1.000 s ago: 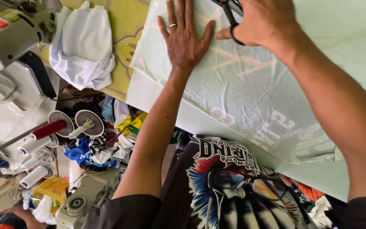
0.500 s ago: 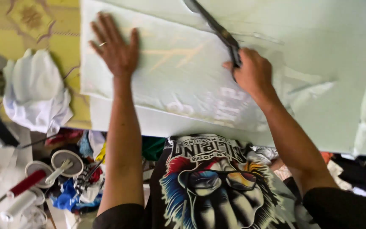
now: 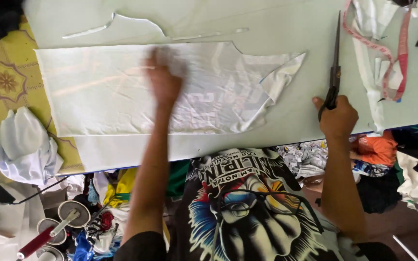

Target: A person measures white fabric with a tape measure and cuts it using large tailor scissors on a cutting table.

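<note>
On the cutting table (image 3: pixel 286 130), pale translucent fabric piece (image 3: pixel 122 92), jagged right edge

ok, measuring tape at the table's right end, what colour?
Pink measuring tape, draped beside the scissors; head view shows it.

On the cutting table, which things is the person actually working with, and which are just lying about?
In use: white cloth under the left hand; scissors in the right hand.
Lying about: measuring tape, thin cloth strips, bundled white cloth, thread spools.

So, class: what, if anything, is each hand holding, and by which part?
The right hand holds the scissors by their handles, blades lying on the table. The left hand, blurred, rests flat on the white fabric, gripping nothing.
</note>
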